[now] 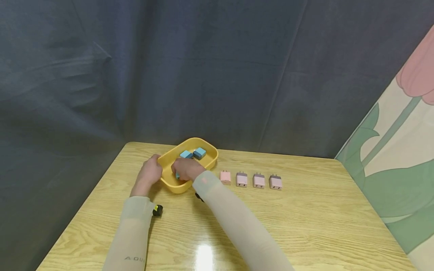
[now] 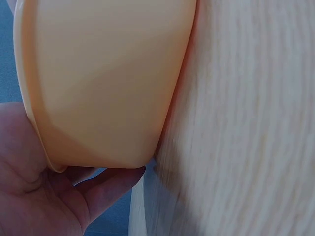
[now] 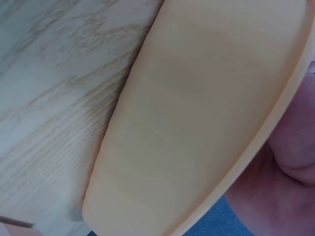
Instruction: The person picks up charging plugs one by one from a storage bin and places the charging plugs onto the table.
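A yellow plastic bin (image 1: 211,162) stands at the back left of the table. My left hand (image 1: 151,170) grips its left end; in the left wrist view the thumb side lies at the rim and fingers (image 2: 106,194) reach under the end wall. My right hand (image 1: 187,169) is down inside the bin with curled fingers, and a blue charger (image 1: 178,175) peeks out at the fingertips, mostly covered. Two more two-tone blue chargers (image 1: 199,153) lie deeper in the bin. In the right wrist view the bin's outer wall (image 3: 187,108) hides the fingertips.
Right of the bin, several chargers stand in a row with prongs pointing away: a pink one (image 1: 225,177) nearest the bin, then pink-and-mauve ones (image 1: 259,180). A dark curtain (image 1: 217,75) hangs behind the wooden table (image 1: 322,210); a flower-printed cloth (image 1: 403,162) is at the right.
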The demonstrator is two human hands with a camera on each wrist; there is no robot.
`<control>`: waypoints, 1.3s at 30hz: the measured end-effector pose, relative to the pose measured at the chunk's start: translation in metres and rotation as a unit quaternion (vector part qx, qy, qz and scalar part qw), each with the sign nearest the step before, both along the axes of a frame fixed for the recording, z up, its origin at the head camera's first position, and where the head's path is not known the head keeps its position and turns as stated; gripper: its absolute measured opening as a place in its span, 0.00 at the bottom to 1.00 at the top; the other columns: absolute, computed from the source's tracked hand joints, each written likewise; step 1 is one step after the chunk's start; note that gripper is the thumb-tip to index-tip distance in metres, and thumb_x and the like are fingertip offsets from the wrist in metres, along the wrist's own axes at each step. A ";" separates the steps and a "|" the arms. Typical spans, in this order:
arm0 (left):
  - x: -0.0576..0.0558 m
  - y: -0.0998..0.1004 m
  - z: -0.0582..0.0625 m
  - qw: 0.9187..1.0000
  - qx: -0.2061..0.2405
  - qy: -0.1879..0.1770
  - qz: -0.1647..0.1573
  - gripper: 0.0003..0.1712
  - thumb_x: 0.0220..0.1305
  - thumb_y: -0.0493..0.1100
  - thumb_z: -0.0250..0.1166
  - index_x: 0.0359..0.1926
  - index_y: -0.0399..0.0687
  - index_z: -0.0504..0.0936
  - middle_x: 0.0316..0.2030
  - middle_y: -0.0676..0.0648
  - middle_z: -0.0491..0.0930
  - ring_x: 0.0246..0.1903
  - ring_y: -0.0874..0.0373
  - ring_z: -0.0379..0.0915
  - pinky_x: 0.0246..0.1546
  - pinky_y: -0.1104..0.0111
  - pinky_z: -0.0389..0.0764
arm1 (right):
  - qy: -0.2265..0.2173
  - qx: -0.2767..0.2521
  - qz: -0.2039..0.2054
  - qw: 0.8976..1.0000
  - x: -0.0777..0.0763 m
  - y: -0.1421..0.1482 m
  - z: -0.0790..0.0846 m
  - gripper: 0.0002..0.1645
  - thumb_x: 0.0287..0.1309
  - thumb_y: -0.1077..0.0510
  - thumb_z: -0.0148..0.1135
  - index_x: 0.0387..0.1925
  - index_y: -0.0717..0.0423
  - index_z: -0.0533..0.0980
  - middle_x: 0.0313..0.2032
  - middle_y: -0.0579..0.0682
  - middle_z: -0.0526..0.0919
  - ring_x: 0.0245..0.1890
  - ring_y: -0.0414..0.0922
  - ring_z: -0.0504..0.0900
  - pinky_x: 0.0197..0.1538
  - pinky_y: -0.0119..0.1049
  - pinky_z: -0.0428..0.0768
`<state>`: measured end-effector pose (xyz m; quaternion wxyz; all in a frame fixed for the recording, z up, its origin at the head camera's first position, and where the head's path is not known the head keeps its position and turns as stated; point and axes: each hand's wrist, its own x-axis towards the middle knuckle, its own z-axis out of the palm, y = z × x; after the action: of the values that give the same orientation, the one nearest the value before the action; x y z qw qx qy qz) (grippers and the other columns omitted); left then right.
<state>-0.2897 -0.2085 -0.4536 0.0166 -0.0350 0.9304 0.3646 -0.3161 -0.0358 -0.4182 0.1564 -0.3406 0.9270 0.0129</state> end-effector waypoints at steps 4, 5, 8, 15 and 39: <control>0.000 0.000 0.000 1.000 0.000 -0.003 -0.001 0.32 0.74 0.33 0.43 0.77 0.31 0.66 0.56 0.30 0.82 0.38 0.49 0.80 0.38 0.65 0.78 | -0.006 -0.005 -0.009 1.000 0.001 0.000 0.000 0.18 0.76 0.65 0.61 0.60 0.46 0.85 0.57 0.45 0.87 0.44 0.41 0.78 0.46 0.33 0.75; 0.000 0.000 0.000 1.000 0.001 -0.003 -0.001 0.32 0.74 0.33 0.43 0.77 0.31 0.66 0.55 0.30 0.83 0.37 0.49 0.79 0.38 0.66 0.77 | -0.007 -0.005 -0.013 1.000 0.001 0.000 0.000 0.19 0.77 0.65 0.61 0.60 0.46 0.85 0.57 0.45 0.87 0.43 0.41 0.78 0.46 0.33 0.75; 0.000 0.000 0.000 1.000 0.001 -0.004 0.000 0.33 0.74 0.34 0.43 0.77 0.32 0.66 0.55 0.30 0.83 0.36 0.50 0.79 0.36 0.67 0.76 | -0.009 -0.005 -0.020 1.000 0.002 -0.001 0.000 0.19 0.77 0.64 0.61 0.61 0.46 0.85 0.59 0.45 0.87 0.44 0.41 0.79 0.47 0.33 0.76; 0.000 -0.001 0.000 1.000 -0.001 -0.002 -0.001 0.33 0.74 0.34 0.43 0.77 0.32 0.66 0.58 0.29 0.82 0.39 0.48 0.80 0.39 0.64 0.78 | 0.000 0.003 -0.014 1.000 0.003 -0.003 0.002 0.20 0.78 0.61 0.61 0.65 0.46 0.83 0.64 0.46 0.85 0.50 0.41 0.81 0.53 0.34 0.81; -0.002 -0.003 -0.003 1.000 0.000 -0.007 -0.001 0.34 0.74 0.35 0.42 0.79 0.33 0.65 0.59 0.30 0.81 0.42 0.47 0.79 0.44 0.61 0.79 | 0.043 -0.017 -0.006 0.999 0.010 0.007 0.030 0.24 0.79 0.60 0.58 0.71 0.46 0.79 0.68 0.48 0.82 0.64 0.46 0.84 0.70 0.40 0.81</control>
<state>-0.2914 -0.2114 -0.4569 0.0232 -0.0366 0.9304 0.3639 -0.3057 -0.0284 -0.3878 0.1109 -0.3367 0.9350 0.0109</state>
